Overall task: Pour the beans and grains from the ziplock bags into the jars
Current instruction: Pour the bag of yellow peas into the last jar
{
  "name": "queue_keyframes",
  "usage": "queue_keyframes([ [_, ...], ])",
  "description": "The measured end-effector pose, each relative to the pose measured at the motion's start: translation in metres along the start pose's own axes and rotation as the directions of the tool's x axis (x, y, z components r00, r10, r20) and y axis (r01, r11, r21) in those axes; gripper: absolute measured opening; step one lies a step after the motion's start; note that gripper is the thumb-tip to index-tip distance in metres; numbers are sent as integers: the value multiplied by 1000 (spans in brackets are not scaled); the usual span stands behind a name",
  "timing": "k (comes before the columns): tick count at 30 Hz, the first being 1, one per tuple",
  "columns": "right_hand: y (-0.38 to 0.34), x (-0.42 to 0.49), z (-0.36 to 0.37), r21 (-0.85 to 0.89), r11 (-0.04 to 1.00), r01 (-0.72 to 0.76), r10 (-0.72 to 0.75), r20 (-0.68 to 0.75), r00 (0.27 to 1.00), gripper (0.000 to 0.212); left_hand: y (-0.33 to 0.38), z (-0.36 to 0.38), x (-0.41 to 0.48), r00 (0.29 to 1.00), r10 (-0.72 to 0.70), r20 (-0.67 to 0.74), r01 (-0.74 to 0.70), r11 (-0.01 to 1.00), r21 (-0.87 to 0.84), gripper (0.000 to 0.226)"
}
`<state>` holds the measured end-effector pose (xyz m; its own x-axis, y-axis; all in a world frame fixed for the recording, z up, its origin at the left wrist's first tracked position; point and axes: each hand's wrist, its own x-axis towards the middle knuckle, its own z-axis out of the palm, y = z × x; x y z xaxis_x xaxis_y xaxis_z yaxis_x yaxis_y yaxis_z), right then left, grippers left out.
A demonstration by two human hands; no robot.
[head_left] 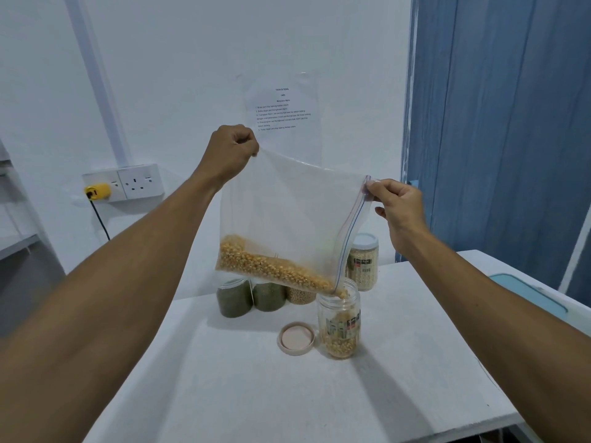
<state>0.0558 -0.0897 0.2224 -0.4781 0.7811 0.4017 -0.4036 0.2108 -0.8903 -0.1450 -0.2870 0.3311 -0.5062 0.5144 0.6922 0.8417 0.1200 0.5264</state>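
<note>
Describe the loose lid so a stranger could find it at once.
On the white table, find the open jar taking yellow kernels from the ziplock bag. Just left of it lies the lid. It is the only flat beige disc, hollow side up, screwed onto no jar.

A clear ziplock bag (297, 219) hangs tilted above the counter (256, 394), its open zip corner dipped into the mouth of an upright, labelled jar (339, 324). Yellow corn kernels (265, 266) lie along the bag's lower edge; the jar is partly filled with them.
</note>
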Motion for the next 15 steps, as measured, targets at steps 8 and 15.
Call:
queue_keyframes([
  [8, -1, 0, -1, 21, 1000, 4, -4, -1, 1000, 11, 7, -1, 6, 999, 37, 0, -37, 999, 22, 14],
  [15, 0, 0, 3, 37, 999, 0, 0, -2, 1000, 9, 17, -4, 10, 997, 80, -7, -80, 997, 23, 14],
])
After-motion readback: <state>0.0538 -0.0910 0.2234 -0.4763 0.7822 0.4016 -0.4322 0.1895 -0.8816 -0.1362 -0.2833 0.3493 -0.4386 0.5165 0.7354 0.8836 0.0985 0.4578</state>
